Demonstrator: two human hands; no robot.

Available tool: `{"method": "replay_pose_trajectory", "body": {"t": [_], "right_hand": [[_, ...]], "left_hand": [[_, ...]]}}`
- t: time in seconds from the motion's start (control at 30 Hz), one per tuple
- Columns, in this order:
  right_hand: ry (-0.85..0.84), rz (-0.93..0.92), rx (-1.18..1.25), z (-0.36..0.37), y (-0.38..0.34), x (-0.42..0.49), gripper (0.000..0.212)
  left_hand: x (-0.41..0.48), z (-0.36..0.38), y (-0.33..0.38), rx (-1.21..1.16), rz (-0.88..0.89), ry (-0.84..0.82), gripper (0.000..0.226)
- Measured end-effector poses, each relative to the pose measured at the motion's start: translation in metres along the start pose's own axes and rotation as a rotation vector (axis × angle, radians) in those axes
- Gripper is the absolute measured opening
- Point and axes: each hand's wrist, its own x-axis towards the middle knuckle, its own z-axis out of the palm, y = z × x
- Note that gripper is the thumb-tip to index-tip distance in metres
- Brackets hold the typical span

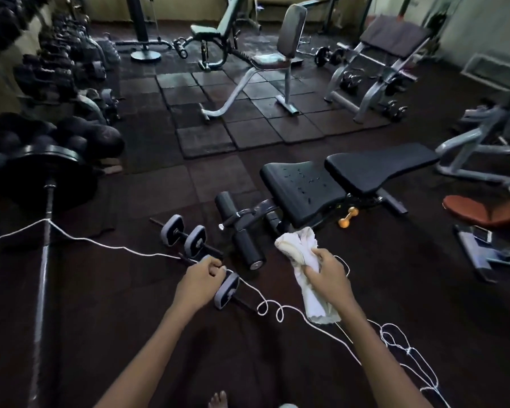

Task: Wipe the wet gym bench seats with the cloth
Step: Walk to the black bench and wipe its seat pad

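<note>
Cloth [302, 254] clamped in right hand [329, 275] fingers [313, 271], left hand [202, 278] curled, grip unclear, bench seat [304, 187] ahead

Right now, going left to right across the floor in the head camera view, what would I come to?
Barbell → left hand holding the white cord → right hand gripping the white cloth → brown pad.

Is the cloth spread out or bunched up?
Bunched up. The right hand grips the cloth round its middle, crumpled ends sticking out either side.
</note>
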Motion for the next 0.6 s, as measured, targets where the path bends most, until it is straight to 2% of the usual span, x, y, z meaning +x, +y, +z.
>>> {"method": "replay_pose_trajectory", "body": {"t": [0.3, 0.5, 0.6], "right_hand": [[0.031, 0.084, 0.022, -0.031, 0.024, 0.147, 0.044], [-0.021, 0.055, 0.003, -0.062, 0.086, 0.287, 0.043], [-0.091, 0.073, -0.009, -0.077, 0.12, 0.361, 0.042]], "left_hand": [[0.152, 0.059, 0.093, 0.044, 0.068, -0.067, 0.015], [0.263, 0.143, 0.153, 0.083, 0.033, -0.034, 0.01], [0.307, 0.193, 0.178, 0.08, -0.046, -0.033, 0.01]]}}
